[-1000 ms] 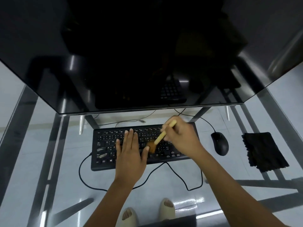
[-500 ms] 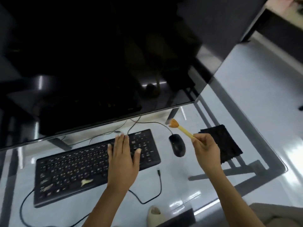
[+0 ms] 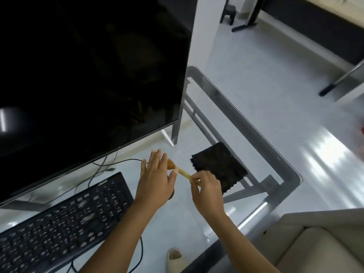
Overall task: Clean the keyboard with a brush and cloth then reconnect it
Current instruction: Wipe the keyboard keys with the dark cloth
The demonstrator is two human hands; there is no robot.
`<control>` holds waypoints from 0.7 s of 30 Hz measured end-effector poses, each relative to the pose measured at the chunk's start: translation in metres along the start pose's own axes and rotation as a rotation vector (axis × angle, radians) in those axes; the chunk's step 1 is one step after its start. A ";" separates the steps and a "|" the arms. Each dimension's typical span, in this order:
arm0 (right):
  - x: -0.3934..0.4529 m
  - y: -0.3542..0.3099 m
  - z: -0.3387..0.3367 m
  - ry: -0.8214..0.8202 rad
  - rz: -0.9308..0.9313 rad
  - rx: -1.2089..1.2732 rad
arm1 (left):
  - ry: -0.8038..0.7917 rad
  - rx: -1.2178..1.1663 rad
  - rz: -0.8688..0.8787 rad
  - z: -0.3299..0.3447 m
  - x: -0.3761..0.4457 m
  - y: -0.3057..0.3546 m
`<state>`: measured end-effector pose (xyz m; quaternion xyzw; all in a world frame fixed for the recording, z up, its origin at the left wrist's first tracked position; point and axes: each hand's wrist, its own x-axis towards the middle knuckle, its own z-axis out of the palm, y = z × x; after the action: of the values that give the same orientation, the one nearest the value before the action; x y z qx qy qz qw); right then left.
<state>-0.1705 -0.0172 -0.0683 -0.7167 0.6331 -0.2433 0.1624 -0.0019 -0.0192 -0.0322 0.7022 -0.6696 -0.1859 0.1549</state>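
1. At the frame's lower left, the keyboard [image 3: 65,223] is cut off on the glass desk [image 3: 275,154].
2. The left hand [image 3: 155,178], fingers spread, hides most of the mouse.
3. The right hand [image 3: 206,190] pinches the brush [image 3: 178,169] beside the black cloth [image 3: 218,167].

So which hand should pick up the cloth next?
Probably the left hand. It is open and holds nothing, while the right hand pinches the brush. The right is nearer the cloth, though, so setting the brush down first would also work.
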 end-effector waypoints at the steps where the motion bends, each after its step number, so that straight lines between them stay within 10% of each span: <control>1: 0.001 0.003 -0.001 -0.016 -0.006 -0.041 | -0.011 0.009 0.002 0.005 0.005 0.002; 21: 0.060 0.055 -0.018 0.024 0.015 -0.211 | 0.022 -0.026 0.020 0.025 -0.002 -0.003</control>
<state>-0.2212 -0.0832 -0.0742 -0.7221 0.6623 -0.1827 0.0801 -0.0107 -0.0162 -0.0555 0.6954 -0.6723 -0.1855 0.1730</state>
